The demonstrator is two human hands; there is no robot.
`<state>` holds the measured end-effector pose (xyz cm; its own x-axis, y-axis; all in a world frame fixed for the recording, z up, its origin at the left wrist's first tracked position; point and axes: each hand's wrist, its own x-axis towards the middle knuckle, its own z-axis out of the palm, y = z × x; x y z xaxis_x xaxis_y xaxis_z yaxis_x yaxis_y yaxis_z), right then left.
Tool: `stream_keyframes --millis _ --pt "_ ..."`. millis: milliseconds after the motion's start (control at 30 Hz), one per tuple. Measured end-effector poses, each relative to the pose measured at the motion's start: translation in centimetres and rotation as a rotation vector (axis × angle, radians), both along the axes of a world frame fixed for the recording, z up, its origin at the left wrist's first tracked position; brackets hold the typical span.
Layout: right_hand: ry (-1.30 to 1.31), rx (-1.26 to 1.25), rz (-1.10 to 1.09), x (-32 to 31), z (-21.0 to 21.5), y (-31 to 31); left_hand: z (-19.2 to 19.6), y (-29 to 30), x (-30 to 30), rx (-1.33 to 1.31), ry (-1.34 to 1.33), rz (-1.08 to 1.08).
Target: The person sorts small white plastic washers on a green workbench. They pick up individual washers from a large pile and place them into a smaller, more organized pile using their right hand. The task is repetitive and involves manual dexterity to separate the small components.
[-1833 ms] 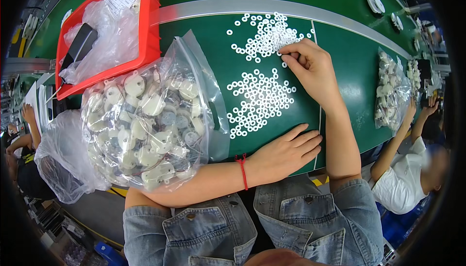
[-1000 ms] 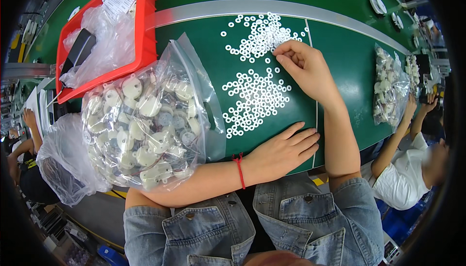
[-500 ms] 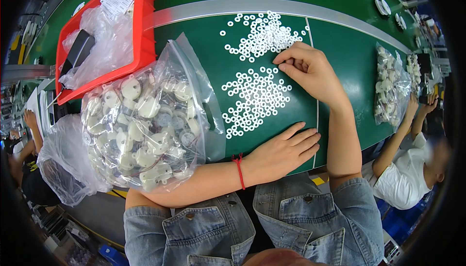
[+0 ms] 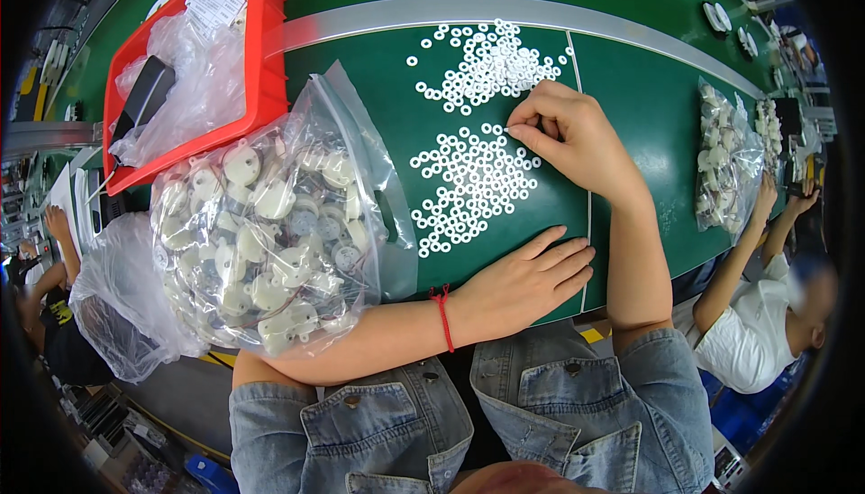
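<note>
Small white plastic rings lie on the green tabletop in two groups, a heaped far group (image 4: 505,63) and a more spread-out near group (image 4: 476,180). My right hand (image 4: 577,141) is over the gap between them at their right side. Its thumb and index finger are pinched together on a small white ring (image 4: 508,129), mostly covered by the fingertips. My left hand (image 4: 515,288) rests flat, palm down, near the table's front edge, fingers stretched out to the right. It holds nothing.
A clear bag of cream round parts with wires (image 4: 270,233) leans at the left, against my left forearm. Behind it stands a red bin (image 4: 268,43) with plastic bags inside. A metal strip (image 4: 405,14) crosses behind the rings. Another bag (image 4: 721,165) and a person (image 4: 748,327) are at right.
My right hand has come slightly nearer, its pinched fingertips moving from beside the far group to the upper edge of the near group. The left hand stays put.
</note>
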<state>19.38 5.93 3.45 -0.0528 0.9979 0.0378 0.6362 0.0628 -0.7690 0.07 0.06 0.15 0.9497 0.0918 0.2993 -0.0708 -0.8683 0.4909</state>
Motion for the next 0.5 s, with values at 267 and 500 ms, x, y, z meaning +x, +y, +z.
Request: stream_keyframes --millis 267,500 --pt "0.063 -0.183 -0.086 0.8 0.7 0.1 0.0 0.1 0.0 0.003 0.000 -0.005" --pt "0.062 0.033 -0.163 -0.2 -0.5 0.3 0.0 0.1 0.0 0.001 0.007 -0.015"
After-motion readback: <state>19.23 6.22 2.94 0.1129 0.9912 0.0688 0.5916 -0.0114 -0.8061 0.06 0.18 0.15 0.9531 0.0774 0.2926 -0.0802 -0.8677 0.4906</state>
